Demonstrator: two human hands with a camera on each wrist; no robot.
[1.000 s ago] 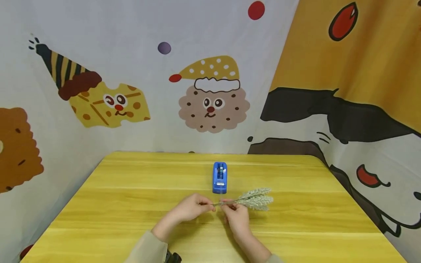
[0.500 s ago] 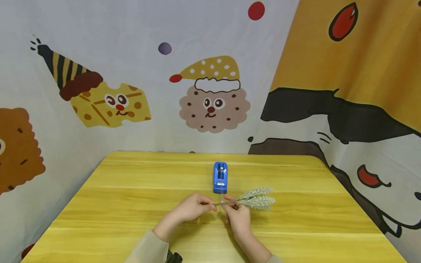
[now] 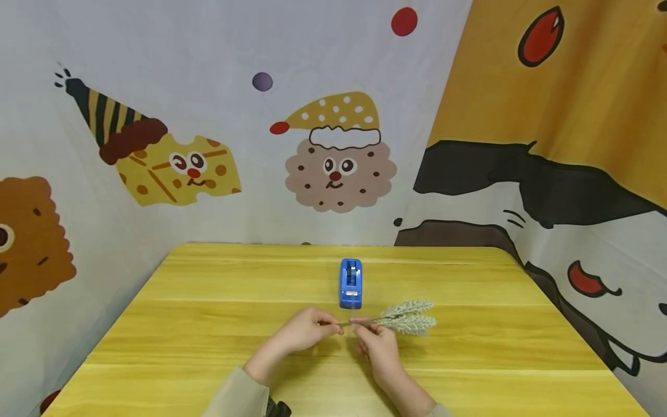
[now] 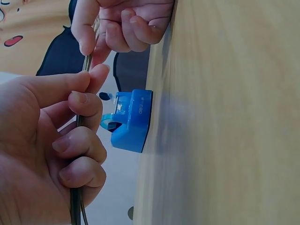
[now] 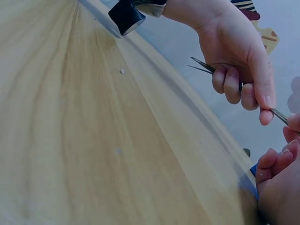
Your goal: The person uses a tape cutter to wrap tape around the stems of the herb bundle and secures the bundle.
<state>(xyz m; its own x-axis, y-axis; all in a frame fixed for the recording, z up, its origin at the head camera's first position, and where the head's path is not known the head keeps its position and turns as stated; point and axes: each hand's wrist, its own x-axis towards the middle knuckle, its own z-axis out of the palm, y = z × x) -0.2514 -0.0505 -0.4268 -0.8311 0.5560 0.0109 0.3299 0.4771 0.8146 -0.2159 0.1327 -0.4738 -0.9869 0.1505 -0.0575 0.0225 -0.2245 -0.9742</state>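
Observation:
A small bunch of pale green, wheat-like sprigs (image 3: 409, 318) is held sideways above the table, heads to the right. My left hand (image 3: 307, 330) grips the lower stems, its fingers curled round them; the loose stem ends (image 4: 76, 206) stick out past the palm in the left wrist view. Just below the heads, my right hand (image 3: 379, 347) pinches the stems between thumb and index finger. Beyond the hands stands a blue tape dispenser (image 3: 351, 292), its cutting end facing me. Whether tape lies round the stems is hidden by the right fingertips.
The yellow wood-grain table (image 3: 219, 289) spreads round both hands. A curtain (image 3: 219, 75) with cartoon prints hangs behind its far edge. A black device (image 3: 278, 409) sits at the left wrist.
My right index finger has come down onto the stems. A faint clear strip between dispenser and stems no longer shows. The head view has shifted slightly; the left hand keeps its grip.

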